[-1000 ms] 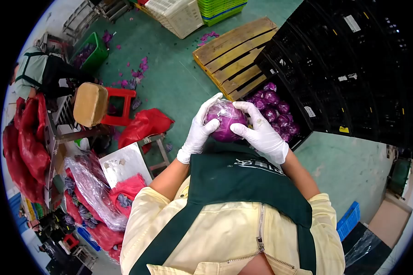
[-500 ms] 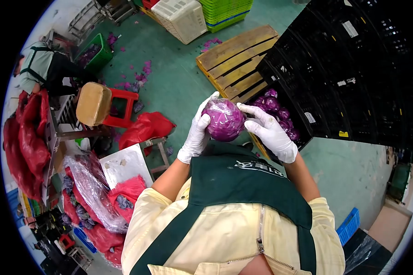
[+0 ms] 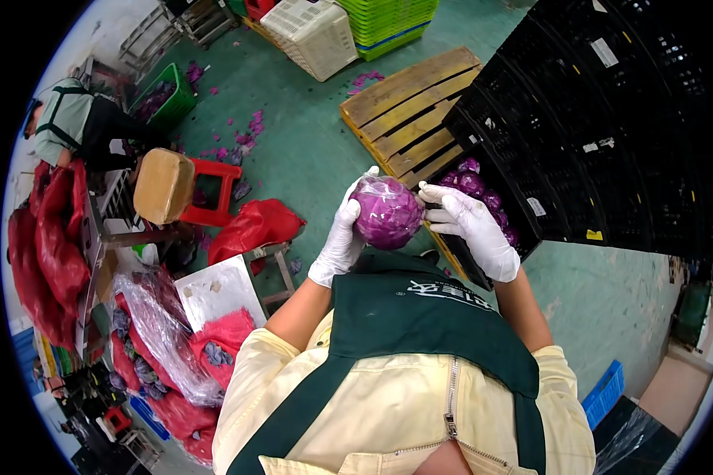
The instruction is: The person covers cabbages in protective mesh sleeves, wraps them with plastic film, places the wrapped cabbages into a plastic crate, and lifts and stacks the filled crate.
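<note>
The white-gloved left hand (image 3: 338,247) cups a round, film-wrapped purple cabbage (image 3: 388,214), on the wearer's side of the slatted wooden pallet (image 3: 412,77); the white-gloved right hand (image 3: 485,237) bends beside it (its pinch, one cannot tell). Such wrap handling seems to call for steady left support.

Round purple cabbage (image 3: 389,212), film-wrapped and glossy, in left hand (image 3: 341,244)

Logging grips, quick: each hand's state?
White-gloved left hand: holding the round purple cabbage in clear wrap.
White-gloved right hand: partly open beside it; contact unclear.
</note>
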The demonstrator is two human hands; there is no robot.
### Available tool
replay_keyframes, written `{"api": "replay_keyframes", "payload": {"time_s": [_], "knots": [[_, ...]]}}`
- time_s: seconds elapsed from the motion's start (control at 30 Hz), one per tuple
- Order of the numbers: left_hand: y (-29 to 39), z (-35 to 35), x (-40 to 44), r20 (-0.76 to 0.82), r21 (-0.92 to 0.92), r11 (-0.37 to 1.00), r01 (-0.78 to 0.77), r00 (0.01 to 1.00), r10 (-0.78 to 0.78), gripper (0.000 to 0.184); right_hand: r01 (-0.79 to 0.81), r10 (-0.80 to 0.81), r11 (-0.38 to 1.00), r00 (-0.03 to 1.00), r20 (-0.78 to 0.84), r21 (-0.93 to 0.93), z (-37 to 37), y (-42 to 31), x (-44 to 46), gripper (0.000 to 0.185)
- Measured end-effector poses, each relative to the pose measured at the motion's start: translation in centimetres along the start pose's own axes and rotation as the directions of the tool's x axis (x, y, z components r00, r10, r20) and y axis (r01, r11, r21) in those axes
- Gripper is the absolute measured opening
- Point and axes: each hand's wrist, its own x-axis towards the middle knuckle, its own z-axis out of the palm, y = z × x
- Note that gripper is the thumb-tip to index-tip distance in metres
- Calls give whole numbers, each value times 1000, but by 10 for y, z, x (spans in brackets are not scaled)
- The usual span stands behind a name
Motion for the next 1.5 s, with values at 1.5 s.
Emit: {"api": "replay_keyframes", "payload": {"time_s": [1.5], "knots": [[80,-113,115,-387,-109,994,-12,922,-32,67,-271,209,813,962,176,516,31,26,230,53]]}}
